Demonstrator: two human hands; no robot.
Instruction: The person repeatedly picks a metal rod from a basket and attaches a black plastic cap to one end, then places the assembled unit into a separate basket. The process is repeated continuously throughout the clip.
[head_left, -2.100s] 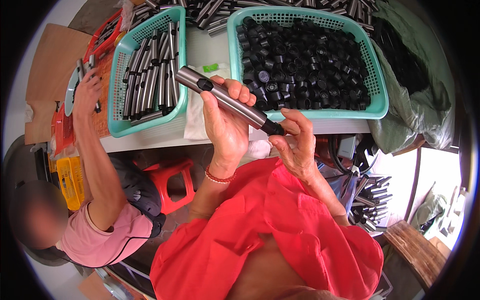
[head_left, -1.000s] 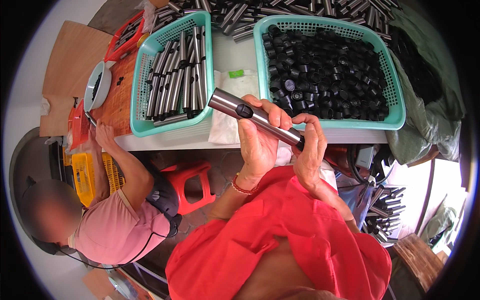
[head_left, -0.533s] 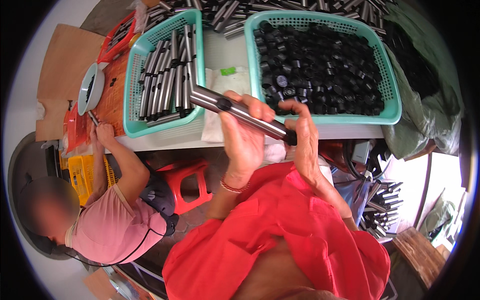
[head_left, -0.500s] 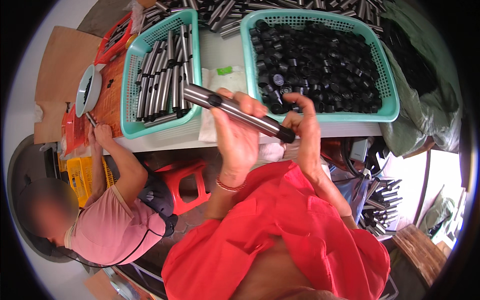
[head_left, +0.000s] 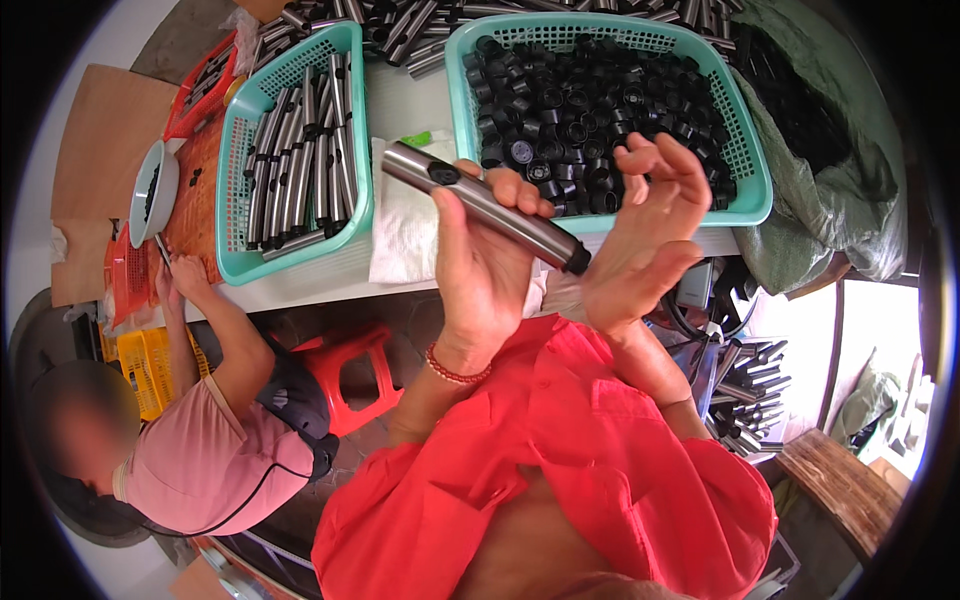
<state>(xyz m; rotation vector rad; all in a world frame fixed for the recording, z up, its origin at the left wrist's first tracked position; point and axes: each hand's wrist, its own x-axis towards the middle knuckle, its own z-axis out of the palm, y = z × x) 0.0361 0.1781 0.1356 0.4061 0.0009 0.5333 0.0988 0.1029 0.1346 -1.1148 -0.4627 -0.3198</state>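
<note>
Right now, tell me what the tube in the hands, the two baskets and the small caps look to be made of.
Tube: likely brushed metal, going by its grey satin sheen; its end cap is black, maybe plastic.
Baskets: moulded plastic, teal, with a lattice wall.
Small caps: black, glossy, probably plastic or rubber; too small to tell.
The left hand grips the tube; the right hand is open at its end.

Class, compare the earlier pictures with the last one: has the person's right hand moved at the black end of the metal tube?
Yes. The right hand has opened; its palm meets the metal tube's black end, fingers spread toward the basket of black caps.
</note>
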